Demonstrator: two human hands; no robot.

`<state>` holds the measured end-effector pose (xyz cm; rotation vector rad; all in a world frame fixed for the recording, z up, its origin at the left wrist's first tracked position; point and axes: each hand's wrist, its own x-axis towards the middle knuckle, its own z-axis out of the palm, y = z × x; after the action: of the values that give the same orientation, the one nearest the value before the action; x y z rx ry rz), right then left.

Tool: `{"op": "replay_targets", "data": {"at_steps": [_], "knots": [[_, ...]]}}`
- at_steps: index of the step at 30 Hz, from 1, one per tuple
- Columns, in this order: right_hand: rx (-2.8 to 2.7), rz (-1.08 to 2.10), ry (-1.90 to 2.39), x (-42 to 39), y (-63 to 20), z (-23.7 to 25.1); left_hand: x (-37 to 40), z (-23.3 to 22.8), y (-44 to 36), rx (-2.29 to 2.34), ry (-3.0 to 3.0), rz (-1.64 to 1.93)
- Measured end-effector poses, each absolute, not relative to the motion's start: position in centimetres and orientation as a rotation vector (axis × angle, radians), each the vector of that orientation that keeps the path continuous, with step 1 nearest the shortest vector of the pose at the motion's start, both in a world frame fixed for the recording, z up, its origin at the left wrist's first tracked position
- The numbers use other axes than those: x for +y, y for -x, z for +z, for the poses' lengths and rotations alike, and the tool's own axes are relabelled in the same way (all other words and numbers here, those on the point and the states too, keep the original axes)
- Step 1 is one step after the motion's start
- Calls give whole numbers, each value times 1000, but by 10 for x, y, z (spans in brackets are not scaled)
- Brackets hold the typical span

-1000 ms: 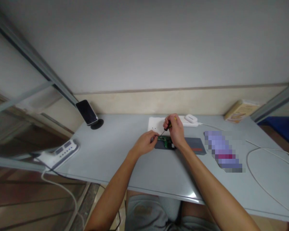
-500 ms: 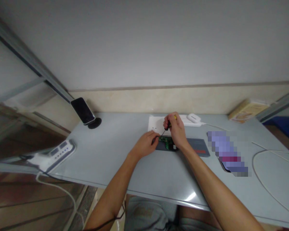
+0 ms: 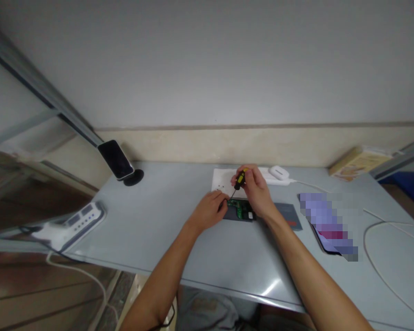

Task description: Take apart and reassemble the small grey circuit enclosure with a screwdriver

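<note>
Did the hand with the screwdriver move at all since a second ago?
Barely. The right hand is still above the green circuit board, beside the white sheet; the screwdriver handle now shows more.

The table (image 3: pixel 179 239) is smooth and half-glossy, with a light glare at 6 o'clock. The screwdriver (image 3: pixel 240 178) has a shiny plastic handle, yellow and black, and a thin metal shaft. The board (image 3: pixel 240 210) looks matt green. The phone (image 3: pixel 115 159) at 10 o'clock has a glossy glass face.

Both forearms extended, left hand (image 3: pixel 209 211) curled, right hand (image 3: pixel 256 191) in pinching grip.
</note>
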<state>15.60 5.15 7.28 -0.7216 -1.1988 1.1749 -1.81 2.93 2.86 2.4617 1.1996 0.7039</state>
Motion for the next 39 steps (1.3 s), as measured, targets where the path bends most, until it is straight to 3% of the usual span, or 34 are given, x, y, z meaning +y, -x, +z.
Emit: {"op": "replay_targets", "data": {"at_steps": [9,26,31,39], "knots": [[-893,1294,546,56,-142,70,28,29,18,1198,-2448,704],[-1035,1136,635,56,-162,71,28,28,18,1190,-2459,715],[-1150,903,739,54,-161,65,29,28,17,1192,-2461,710],[-1187,963,707,56,-161,65,28,30,16,1184,-2456,712]]}}
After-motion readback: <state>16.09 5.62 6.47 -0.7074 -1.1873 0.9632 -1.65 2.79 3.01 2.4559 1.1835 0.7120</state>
